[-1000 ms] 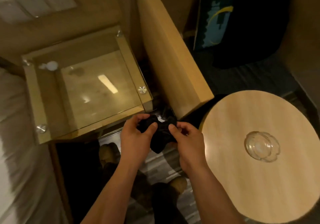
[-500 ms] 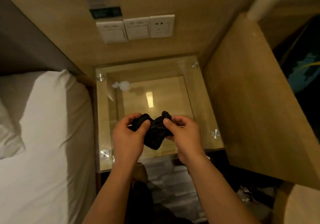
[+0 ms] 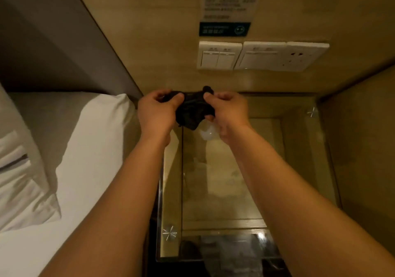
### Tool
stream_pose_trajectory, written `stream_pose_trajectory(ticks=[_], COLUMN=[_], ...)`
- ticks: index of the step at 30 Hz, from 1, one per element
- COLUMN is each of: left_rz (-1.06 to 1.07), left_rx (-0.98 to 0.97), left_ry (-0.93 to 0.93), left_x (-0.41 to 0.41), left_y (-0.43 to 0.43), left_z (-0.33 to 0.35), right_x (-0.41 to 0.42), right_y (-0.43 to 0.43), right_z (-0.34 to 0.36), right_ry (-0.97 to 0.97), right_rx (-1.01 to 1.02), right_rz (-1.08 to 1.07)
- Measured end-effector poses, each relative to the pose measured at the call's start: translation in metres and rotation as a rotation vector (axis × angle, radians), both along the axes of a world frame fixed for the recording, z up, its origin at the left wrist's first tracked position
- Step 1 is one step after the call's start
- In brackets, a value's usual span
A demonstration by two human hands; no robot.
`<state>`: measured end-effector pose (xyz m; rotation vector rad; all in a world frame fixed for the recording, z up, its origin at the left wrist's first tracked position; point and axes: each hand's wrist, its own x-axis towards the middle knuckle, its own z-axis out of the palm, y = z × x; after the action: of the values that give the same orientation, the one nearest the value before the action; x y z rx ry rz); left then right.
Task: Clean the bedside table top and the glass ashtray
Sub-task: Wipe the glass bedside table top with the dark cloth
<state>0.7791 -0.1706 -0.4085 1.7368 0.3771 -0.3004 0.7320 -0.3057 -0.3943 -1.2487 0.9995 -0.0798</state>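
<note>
- Your left hand [image 3: 157,114] and right hand [image 3: 227,111] are both pinched on the small bunched black cloth [image 3: 193,111], one at each end, holding it in the air above the far left corner of the glass-topped wooden bedside table [image 3: 299,169].
- I judge the cloth light, soft and limp: it sags between your hands and will fold any way you press it. Hold it by the bunched ends, or flatten it under a palm to wipe.
- The cloth's long axis runs left to right between your hands, with a loose fold hanging down toward the glass.
- The table top is square, its near edge toward you and its far edge against the wooden wall panel [image 3: 160,41]. The glass looks hard and slick, so press evenly.
- A small pale object [image 3: 206,133] lies just under the cloth; what it is cannot be told.
- The glass ashtray is not in view here.
</note>
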Motion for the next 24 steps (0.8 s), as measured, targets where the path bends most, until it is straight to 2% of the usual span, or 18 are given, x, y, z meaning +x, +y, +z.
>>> stream_pose_trajectory(ticks=[3, 6, 9, 12, 16, 17, 20, 24], left_rz=[-0.024, -0.183, -0.309, -0.459, -0.93, -1.081, -1.423, -1.578], left_rx=[0.045, 0.261, 0.41, 0.571, 0.674, 0.663, 0.669, 0.806], left_ry=[0.034, 0.039, -0.068, -0.252, -0.687, -0.733, -0.677, -0.739], left_x=[0.033, 0.038, 0.023, 0.009, 0.023, 0.03, 0.05, 0.068], left_y=[-0.002, 0.004, 0.013, 0.019, 0.018, 0.017, 0.006, -0.005], left_z=[-0.009, -0.018, -0.033, -0.043, -0.05, -0.049, -0.049, -0.061], right_x=[0.03, 0.027, -0.001, -0.044, -0.101, -0.11, -0.126, -0.127], right_y=[-0.01, -0.022, -0.041, -0.057, -0.083, -0.087, -0.093, -0.094], right_z=[-0.014, -0.035, -0.059, -0.063, -0.084, -0.089, -0.096, -0.107], right_ry=[0.026, 0.069, 0.146, 0.132, 0.084, 0.093, 0.15, 0.218], right_rx=[-0.06, -0.133, -0.367, -0.551, -0.87, -0.953, -1.099, -1.181], right_rz=[0.05, 0.173, 0.332, 0.397, 0.662, 0.759, 0.992, 1.145])
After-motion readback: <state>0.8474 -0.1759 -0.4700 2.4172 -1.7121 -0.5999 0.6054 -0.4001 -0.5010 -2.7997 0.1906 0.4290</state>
